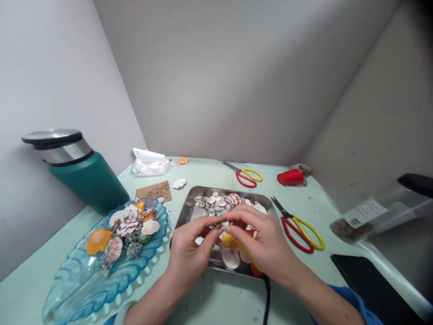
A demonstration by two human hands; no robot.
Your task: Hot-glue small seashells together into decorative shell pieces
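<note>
My left hand (191, 246) and my right hand (262, 239) meet above a metal tray (187, 212). Both sets of fingertips pinch a small shell piece (223, 224), brown and whitish, whose details are mostly covered. Beneath my right palm is a yellow tool (231, 240) with a black cord (267, 300) running toward me; it looks like a hot glue gun, partly hidden by the hand. Many small shells (219, 203) lie in the tray's far part, white, brown and striped. Larger white scallop shells (231, 258) rest near its front edge.
A blue glass dish (98, 289) holding shell pieces (126, 228) stands left, beside a green bottle (89, 180). Scissors (301, 228) lie right of the tray, another pair (245, 174) behind. A red cup (291, 177), a plastic jar (368, 214) and a black flat object (372, 289) are farther right.
</note>
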